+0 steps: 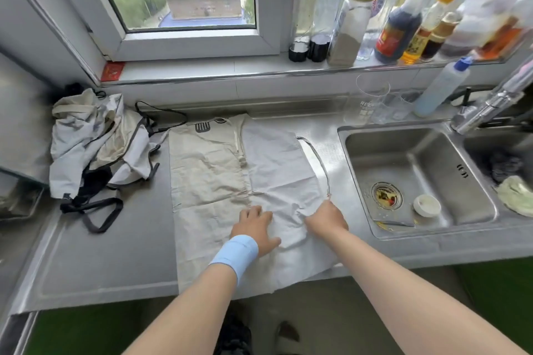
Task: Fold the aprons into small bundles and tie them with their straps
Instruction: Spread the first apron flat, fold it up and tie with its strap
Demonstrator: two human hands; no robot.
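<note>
Right now the apron (219, 170) lies spread on the counter (115, 262) under both hands, its near edge hanging over the front. Left hand (255, 226) is flat, fingers spread, pressing the cloth. Right hand (326, 219) is curled and looks to pinch the cloth's right edge, with the thin strap (318, 163) looping just ahead of it. Cloth judged light, limp and crease-prone, so take it at an edge or corner while the other palm pins it. Heap of aprons (95, 147) well left of left hand; sink (343, 135) right of right hand.
</note>
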